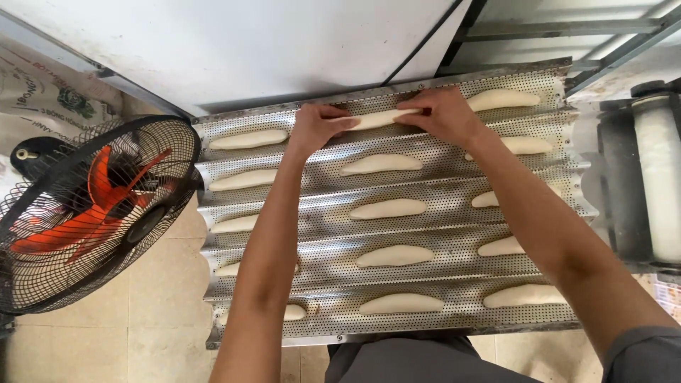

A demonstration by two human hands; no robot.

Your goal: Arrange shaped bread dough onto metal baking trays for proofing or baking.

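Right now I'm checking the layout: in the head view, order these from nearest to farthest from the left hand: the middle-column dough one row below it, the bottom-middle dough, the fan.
1. Second-row middle dough, just below and right of the left hand.
2. Fan, off the tray's left side.
3. Bottom-middle dough, at the tray's near edge.

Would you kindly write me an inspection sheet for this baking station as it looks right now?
Surface: perforated metal tray with five long channels, on a stand over a tiled floor.
Job's things: dough piece in the farthest channel, middle column; other shaped dough pieces lie in three columns along the channels.
Clutter: nothing seen on the tray besides dough.
Hands: left hand and right hand both press on the ends of the dough piece.
Cables: nothing seen.
Surroundings: caged fan with orange blades at left, printed sack behind it, roller machine at right, white panel beyond the tray.
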